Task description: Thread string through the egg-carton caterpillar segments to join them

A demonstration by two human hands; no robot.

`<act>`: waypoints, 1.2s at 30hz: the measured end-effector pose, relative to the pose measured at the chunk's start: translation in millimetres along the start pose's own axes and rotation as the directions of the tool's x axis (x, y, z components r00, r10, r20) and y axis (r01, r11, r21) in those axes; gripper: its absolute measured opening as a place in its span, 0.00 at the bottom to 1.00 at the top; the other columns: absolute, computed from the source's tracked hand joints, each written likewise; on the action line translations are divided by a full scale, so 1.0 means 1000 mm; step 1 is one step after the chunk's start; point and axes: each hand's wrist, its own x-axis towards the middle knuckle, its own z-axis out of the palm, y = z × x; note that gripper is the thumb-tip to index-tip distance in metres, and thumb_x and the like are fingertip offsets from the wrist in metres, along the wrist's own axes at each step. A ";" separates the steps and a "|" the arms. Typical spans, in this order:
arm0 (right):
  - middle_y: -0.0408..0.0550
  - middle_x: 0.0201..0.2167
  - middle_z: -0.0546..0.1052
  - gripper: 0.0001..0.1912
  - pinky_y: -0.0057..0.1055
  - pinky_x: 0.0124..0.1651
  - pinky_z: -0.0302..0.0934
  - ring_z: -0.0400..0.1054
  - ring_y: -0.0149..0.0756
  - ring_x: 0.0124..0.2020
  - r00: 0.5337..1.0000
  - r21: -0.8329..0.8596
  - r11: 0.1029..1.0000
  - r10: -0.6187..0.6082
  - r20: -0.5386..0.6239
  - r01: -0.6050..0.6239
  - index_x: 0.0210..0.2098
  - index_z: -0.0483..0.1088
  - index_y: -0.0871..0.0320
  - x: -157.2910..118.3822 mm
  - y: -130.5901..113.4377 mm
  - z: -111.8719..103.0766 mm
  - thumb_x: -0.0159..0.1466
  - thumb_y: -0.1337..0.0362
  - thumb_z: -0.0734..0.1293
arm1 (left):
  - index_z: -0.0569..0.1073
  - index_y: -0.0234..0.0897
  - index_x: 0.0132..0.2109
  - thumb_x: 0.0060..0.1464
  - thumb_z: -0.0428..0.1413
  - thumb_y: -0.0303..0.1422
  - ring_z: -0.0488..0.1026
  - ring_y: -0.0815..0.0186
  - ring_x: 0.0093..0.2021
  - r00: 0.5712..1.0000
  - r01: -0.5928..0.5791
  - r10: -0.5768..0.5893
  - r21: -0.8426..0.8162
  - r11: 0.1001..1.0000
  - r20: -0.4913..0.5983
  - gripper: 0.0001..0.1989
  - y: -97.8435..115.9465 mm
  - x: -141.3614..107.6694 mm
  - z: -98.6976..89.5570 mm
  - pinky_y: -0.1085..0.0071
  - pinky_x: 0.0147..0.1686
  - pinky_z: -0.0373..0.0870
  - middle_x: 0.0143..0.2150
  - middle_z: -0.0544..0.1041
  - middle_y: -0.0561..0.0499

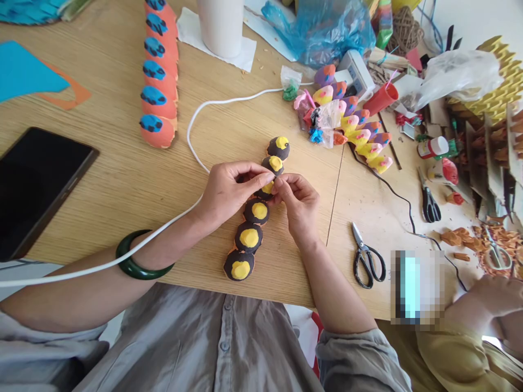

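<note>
A row of dark, rounded pieces with yellow spots [249,237] runs up the wooden table in front of me. My left hand [232,190] reaches over the upper part of the row, thumb and forefinger pinched together. Close beside it on the right, my right hand [296,204] is also pinched, its fingertips almost touching the left ones. Whatever the fingertips hold is too small to make out. The top piece [278,147] carries a small dark mark on its yellow spot. Parts of the second and third pieces are hidden by my fingers.
An orange row with blue spots [157,95], a tablet [41,190] and a white cup [220,27] lie left and ahead. A white cable [229,102] crosses my left forearm. Scissors [365,258] are at right, near another person's hand [496,296]. Colourful pieces [359,130] sit at back right.
</note>
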 end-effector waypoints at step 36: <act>0.39 0.23 0.72 0.17 0.25 0.21 0.60 0.60 0.24 0.19 0.986 -0.031 0.998 -0.056 -0.156 0.051 0.33 0.74 0.57 0.027 0.027 -0.024 0.64 0.48 0.70 | 0.83 0.37 0.33 0.49 0.66 0.39 0.63 0.72 0.24 0.995 0.007 -0.011 -0.043 0.999 -0.096 0.09 0.003 0.049 -0.006 0.73 0.24 0.57 0.25 0.75 0.54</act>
